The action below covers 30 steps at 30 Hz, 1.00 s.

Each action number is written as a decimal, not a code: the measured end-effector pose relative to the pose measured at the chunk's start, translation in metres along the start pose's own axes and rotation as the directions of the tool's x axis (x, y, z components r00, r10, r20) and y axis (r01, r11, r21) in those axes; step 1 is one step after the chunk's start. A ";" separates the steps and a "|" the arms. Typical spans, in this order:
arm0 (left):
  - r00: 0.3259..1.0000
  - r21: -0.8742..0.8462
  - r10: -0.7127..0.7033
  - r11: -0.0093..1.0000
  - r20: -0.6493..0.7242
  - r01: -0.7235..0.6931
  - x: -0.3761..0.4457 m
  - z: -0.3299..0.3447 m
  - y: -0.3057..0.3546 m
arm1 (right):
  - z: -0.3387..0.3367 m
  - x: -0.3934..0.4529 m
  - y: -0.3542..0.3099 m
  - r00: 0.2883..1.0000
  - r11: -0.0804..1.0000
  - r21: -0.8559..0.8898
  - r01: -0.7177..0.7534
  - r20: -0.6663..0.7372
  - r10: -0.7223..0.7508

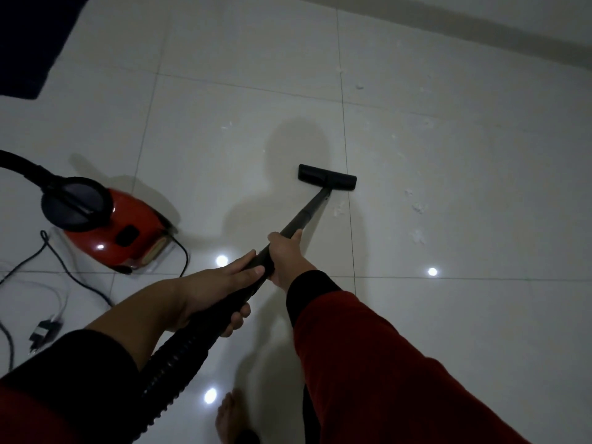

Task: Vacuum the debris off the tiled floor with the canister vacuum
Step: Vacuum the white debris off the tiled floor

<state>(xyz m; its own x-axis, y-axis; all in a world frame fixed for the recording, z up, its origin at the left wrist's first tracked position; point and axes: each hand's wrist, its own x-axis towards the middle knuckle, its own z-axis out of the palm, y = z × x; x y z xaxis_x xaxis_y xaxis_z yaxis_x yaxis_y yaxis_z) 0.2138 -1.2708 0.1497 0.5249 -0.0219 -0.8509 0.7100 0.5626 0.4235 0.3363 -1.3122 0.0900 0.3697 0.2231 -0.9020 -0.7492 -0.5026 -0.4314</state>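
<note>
Left hand (221,283) grips the hose handle (237,302); right hand (286,256) wraps the wand (307,213). The floor nozzle (326,177) sits flat on tile, white debris (418,208) scattered just right. The power cord (80,277) by the red canister (128,232) could snag.

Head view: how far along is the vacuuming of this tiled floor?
Early to midway, at a guess. The tiles left of the floor nozzle look mostly free of bits. In hand: left hand and right hand grip the wand, nozzle flat on the floor. Left: white debris scattered right of the nozzle and toward the wall.
</note>
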 end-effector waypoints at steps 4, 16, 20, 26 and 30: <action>1.000 0.047 -0.012 0.999 -0.011 0.012 -0.020 0.002 -0.024 | -0.002 -0.018 0.028 1.000 0.998 0.052 -0.022 0.010 0.022; 0.999 0.058 -0.035 0.998 0.003 0.034 -0.043 0.030 -0.076 | -0.028 -0.048 0.083 0.999 0.998 0.053 -0.028 0.027 0.027; 0.999 0.084 -0.036 0.996 0.010 0.035 -0.054 0.026 -0.084 | -0.025 -0.058 0.092 1.000 0.994 0.112 -0.008 -0.001 0.009; 0.998 0.165 -0.054 0.985 0.036 0.047 -0.074 0.010 -0.097 | -0.008 -0.075 0.116 0.998 0.990 0.127 -0.060 0.003 0.060; 0.997 0.191 -0.062 0.980 0.051 0.052 -0.085 -0.004 -0.105 | 0.006 -0.083 0.124 0.998 0.982 0.181 -0.062 -0.017 0.066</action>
<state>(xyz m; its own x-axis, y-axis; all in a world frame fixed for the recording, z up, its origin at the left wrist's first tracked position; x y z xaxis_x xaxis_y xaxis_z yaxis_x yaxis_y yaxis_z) 0.0930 -1.3247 0.1768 0.5029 -0.0994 -0.8586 0.8128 0.3923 0.4307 0.2093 -1.3886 0.1112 0.3289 0.1748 -0.9281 -0.8575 -0.3564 -0.3710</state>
